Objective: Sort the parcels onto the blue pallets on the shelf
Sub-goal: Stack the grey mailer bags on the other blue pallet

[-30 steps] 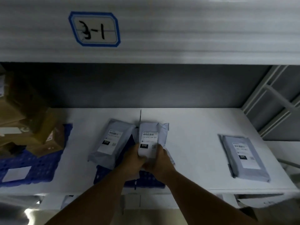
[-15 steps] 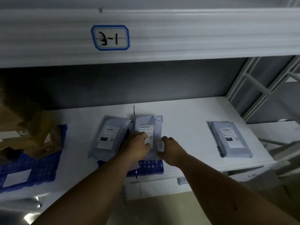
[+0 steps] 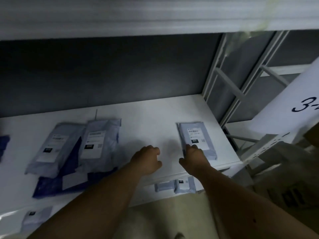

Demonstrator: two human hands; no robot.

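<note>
Two grey parcels are lying side by side on a blue pallet (image 3: 57, 185) at the left of the white shelf (image 3: 151, 125): the left parcel (image 3: 53, 147) is tilting outward over the pallet's left side, and the middle parcel (image 3: 98, 138) is sitting just beside it, a dark blue wedge of pallet showing between them. A white slip is resting on the pallet's bare front part. A sliver of a second blue pallet (image 3: 3, 144) is peeking in at the far left edge.

A third grey parcel (image 3: 196, 137) is lying directly on the bare shelf at the right, well apart from the other two and close to the shelf's front edge and right end. The right hand (image 3: 194, 158) is resting on that parcel's near left corner, fingers bent onto it; whether it is actually gripping is hard to tell in the blur. The left hand (image 3: 147, 159) is hovering over the bare shelf between the middle parcel and the right one, fingers loosely curled and holding nothing.

Plenty of bare white shelf is lying open between the pallet and the right parcel. Below the front edge, another grey parcel (image 3: 176, 185) is showing on a lower level, and one more (image 3: 34, 216) at bottom left.
</note>
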